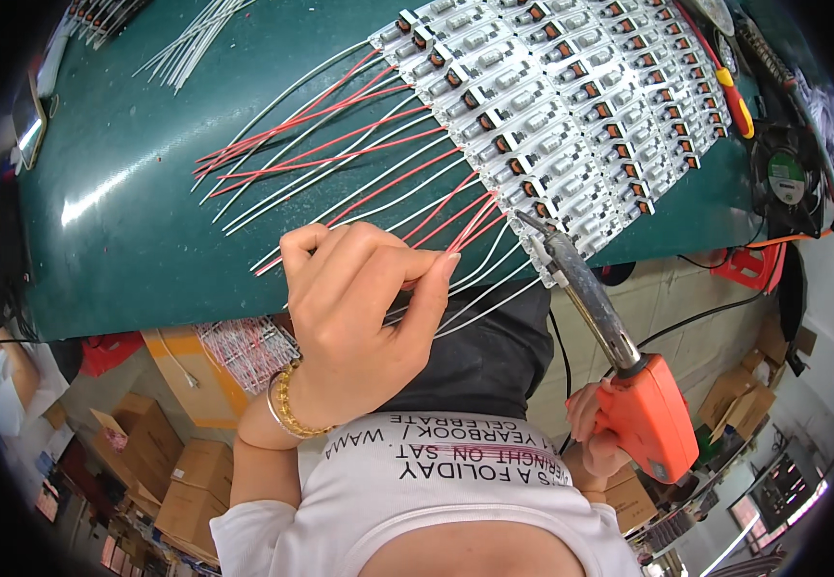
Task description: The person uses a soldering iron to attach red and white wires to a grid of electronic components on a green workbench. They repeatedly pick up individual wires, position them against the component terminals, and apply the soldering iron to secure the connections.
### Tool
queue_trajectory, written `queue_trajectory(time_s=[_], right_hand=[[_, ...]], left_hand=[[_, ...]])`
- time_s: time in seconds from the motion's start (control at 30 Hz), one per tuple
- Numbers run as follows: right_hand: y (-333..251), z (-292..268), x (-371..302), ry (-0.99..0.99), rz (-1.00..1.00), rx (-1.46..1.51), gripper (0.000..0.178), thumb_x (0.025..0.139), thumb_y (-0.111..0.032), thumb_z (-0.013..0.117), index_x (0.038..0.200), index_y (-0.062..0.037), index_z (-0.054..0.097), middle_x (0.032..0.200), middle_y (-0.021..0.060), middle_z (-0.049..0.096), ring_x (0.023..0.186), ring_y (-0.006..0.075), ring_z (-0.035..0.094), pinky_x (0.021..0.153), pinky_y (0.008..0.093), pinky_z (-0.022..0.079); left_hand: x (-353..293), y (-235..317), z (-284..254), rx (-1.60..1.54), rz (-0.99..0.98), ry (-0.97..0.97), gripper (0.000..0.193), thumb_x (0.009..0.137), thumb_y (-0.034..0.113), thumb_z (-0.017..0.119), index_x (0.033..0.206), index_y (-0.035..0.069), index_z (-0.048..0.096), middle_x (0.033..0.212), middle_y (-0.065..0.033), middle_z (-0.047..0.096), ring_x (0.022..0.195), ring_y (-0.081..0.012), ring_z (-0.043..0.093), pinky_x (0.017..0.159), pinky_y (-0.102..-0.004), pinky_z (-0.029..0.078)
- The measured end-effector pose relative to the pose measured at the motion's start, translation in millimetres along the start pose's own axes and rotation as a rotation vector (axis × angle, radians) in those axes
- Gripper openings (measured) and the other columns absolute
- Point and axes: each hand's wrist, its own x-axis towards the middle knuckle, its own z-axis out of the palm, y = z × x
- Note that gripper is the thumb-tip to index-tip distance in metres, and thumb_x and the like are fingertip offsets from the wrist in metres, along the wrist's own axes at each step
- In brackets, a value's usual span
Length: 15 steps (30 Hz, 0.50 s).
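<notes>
My left hand (pixel 369 303) is closed in a pinch around a red wire (pixel 463 229) near the table's front edge. My right hand (pixel 592 423) grips the orange handle of a soldering gun (pixel 646 413). Its metal barrel slants up and left, and the tip reaches the lower left edge of a circuit board panel (pixel 556 125). Rows of small boards with dark and orange components make up the panel. Red and white wires (pixel 340 159) fan out leftward from its left edge, some passing behind my left hand.
Loose white wires (pixel 194 43) lie at the far left on the green table (pixel 119 250). At the right are a red-and-yellow screwdriver (pixel 734 101) and a small black fan (pixel 784 178). Cardboard boxes (pixel 191 486) stand on the floor. A person's arm (pixel 23 370) shows at far left.
</notes>
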Motion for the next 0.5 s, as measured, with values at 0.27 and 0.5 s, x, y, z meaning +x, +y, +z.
queue_trajectory(time_s=[0.27,0.5], right_hand=[[22.4,-11.2,-22.2,0.041,0.243,-0.23,0.053,0.08,-0.063,0.056,0.075,-0.0107,0.062,0.075,0.0069,0.058,0.069,0.0305,0.056,0.059,0.0392,0.04],[0.2,-7.5,-1.6,-0.08,0.042,-0.188,0.057,0.083,-0.066,0.051,0.076,-0.0109,0.063,0.076,0.0051,0.061,0.071,0.0295,0.056,0.059,0.0379,0.04]], left_hand=[[0.1,-1.2,0.0,0.013,0.019,0.003,0.016,0.07,0.001,0.077,0.072,0.01,0.063,0.063,0.0026,0.053,0.056,-0.0138,0.049,0.07,-0.0329,0.03],[-1.6,-1.1,1.3,0.011,0.026,0.013,0.017,0.07,0.001,0.077,0.071,0.009,0.063,0.063,0.0023,0.053,0.056,-0.0139,0.049,0.069,-0.0326,0.029]])
